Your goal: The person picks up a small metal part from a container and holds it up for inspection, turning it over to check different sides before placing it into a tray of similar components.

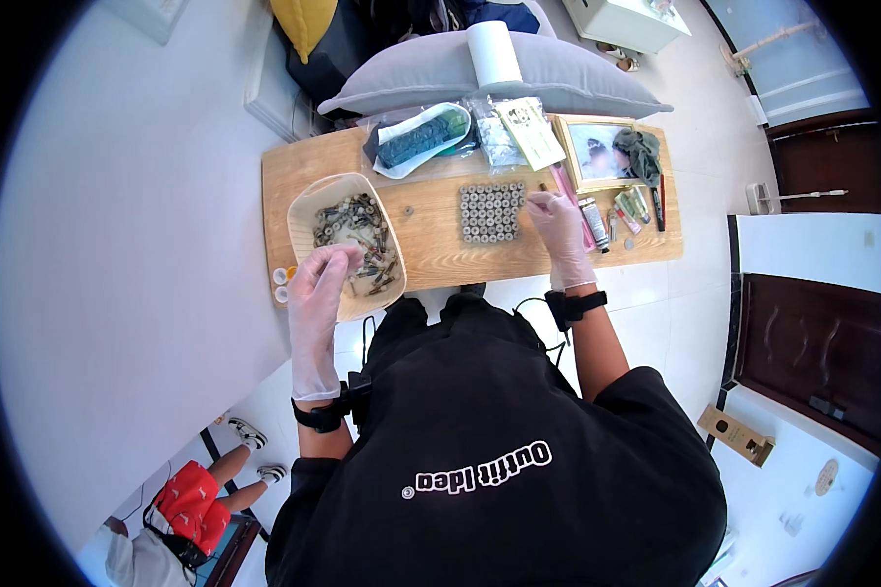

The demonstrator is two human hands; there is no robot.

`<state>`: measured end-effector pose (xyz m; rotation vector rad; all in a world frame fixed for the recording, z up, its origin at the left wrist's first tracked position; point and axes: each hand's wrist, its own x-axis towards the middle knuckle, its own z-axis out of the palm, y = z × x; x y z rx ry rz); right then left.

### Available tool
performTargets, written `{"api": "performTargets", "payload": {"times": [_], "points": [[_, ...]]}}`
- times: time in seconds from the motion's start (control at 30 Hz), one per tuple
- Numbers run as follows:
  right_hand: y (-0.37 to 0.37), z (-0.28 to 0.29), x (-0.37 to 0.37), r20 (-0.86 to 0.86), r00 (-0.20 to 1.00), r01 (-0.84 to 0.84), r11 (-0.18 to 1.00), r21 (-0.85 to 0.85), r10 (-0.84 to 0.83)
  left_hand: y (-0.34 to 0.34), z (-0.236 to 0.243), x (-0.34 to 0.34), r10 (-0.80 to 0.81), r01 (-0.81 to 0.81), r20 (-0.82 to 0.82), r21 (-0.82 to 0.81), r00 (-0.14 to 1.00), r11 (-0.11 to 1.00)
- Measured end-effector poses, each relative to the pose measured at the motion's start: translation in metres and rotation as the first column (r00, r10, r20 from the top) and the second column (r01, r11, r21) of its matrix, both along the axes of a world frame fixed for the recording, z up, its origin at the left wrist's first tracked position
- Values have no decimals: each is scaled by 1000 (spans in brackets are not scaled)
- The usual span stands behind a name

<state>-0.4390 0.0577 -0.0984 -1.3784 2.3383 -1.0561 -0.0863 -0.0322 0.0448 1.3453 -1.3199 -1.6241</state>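
Got fingers bunched narrow on gloved left hand [318, 282] and right hand [563, 232]; can't tell whether gripping anything. See wooden table [431, 262] below. Find cream basket [301, 207] at its left end, partly under left hand, with jumbled metal parts [354, 213] inside. Note framed picture [590, 142] toward far right. Find block of grey cylinders [489, 213] in tight rows mid-table, just left of right hand. Spot silvery tube [593, 225] just right of same hand, then loose round piece [408, 210] between basket and block.
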Motion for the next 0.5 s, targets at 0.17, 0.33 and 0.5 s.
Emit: {"api": "performTargets", "payload": {"times": [0.17, 0.33, 0.5], "points": [[-24, 35, 55, 85, 962, -260, 966, -4, 259, 4, 4, -6, 11, -11, -36, -16, 999, 1000], [-63, 102, 126, 58, 828, -560, 828, 33, 557, 1, -5, 25, 209, -218, -102, -83, 973, 972], [-104, 79, 181, -302, 470, -819, 537, 201, 829, 2, -7, 60, 316, -325, -123, -68, 941, 943]]}}
